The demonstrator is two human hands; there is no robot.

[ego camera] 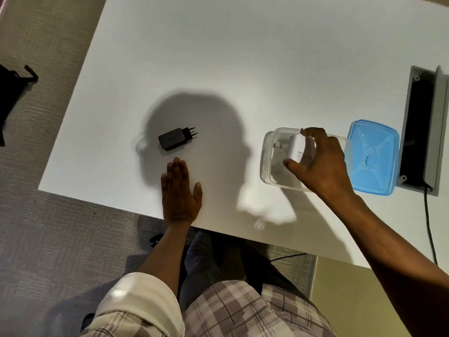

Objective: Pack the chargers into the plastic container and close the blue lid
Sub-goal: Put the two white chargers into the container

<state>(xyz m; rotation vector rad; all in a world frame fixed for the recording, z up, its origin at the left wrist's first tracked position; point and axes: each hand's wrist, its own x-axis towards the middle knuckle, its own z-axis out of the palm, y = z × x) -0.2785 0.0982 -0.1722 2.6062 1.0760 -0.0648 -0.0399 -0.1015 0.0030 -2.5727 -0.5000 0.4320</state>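
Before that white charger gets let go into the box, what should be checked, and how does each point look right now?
1. Right hand grips the white charger: ok.
2. Charger is over the open clear box: ok.
3. Charger resting on the box floor: cannot tell.
4. Blue lid off, lying beside the box: ok.
5. Black charger packed: not ok, it lies on the table.
6. Left hand free, flat near the black charger: ok.

Two chargers are seen: one black charger [173,139] and one white charger [297,148]. One clear plastic container [266,166] and one blue lid [374,156] are counted. Two hands are shown, left hand [181,193] and right hand [320,161].
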